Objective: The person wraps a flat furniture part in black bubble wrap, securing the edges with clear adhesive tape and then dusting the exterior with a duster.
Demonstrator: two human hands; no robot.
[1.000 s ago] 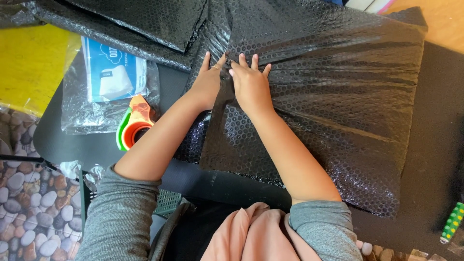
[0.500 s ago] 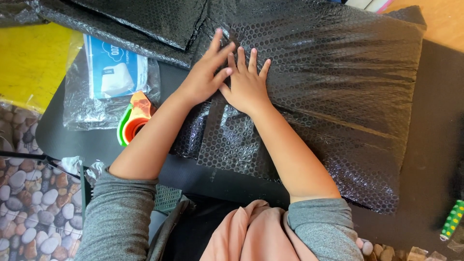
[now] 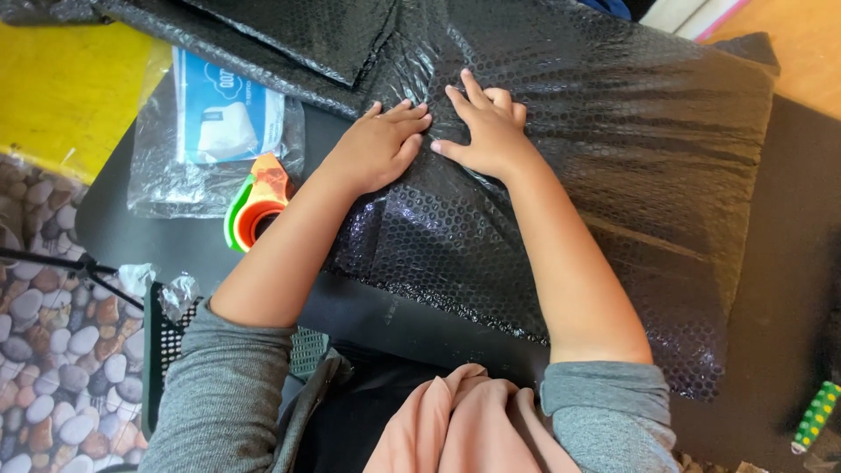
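— What does the head view show of the hands?

— The left hand (image 3: 377, 149) lies flat, fingers together, pressing on the black bubble-wrapped parcel (image 3: 631, 175). The right hand (image 3: 486, 131) rests just beside it, fingers spread, palm down on the same wrap. Neither hand is clenched around anything; both are open and pressing, their fingertips almost touching.

— And where does the parcel sit?

— It lies on the dark table (image 3: 788, 289), filling the middle and right of the view, with another sheet of black bubble wrap (image 3: 307, 35) above it.

— What lies about it?

— Left of the left forearm stands an orange and green tape dispenser (image 3: 250, 210), touching a clear plastic bag with a blue and white package (image 3: 219, 123). A yellow surface (image 3: 61, 88) shows further left.
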